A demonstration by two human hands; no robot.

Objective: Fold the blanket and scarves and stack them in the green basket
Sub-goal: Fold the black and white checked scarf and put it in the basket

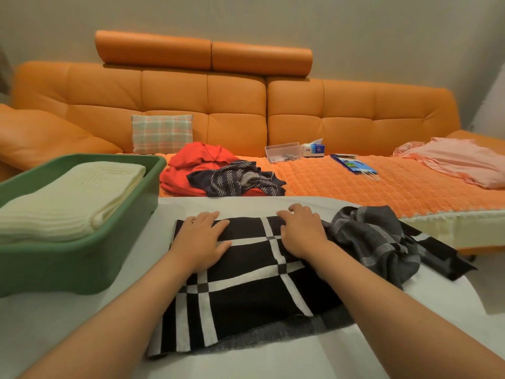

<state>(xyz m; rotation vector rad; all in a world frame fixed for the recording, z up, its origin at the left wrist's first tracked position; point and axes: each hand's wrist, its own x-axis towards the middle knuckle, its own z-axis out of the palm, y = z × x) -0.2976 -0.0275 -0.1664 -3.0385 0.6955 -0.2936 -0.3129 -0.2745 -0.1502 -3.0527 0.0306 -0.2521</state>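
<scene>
- Head view, the surface: I work at a white table (82, 324) pushed up against an orange sofa (235, 105).
- My left hand (203, 239) lies palm-down with straight fingers, pressing on the far left corner of the black-and-white checked scarf (246, 283). It clasps nothing.
- My right hand (300, 231) rests flat on the scarf's far edge, its fingers only loosely bent. It too presses and does not grip.
- The checked scarf is spread flat in front of me, between my forearms.
- A grey scarf (377, 236) sits bunched just right of my right hand, touching the checked one.
- The green basket (82, 258) stands on the table to my left, and the folded cream blanket (68, 198) lies inside it.
- The room: a plain pale wall stands behind the sofa, and a textured orange cover (369, 184) lies over the seat.
- On the seat are a plaid cushion (162, 134), a red garment (196, 165) with a navy striped scarf (237, 179) on top, a clear plastic box (282, 151) and a pink cloth (459, 162).
- Writing: the tissue box (315, 149) and the blue paper bag (352, 164) carry print that is too small to read.
</scene>
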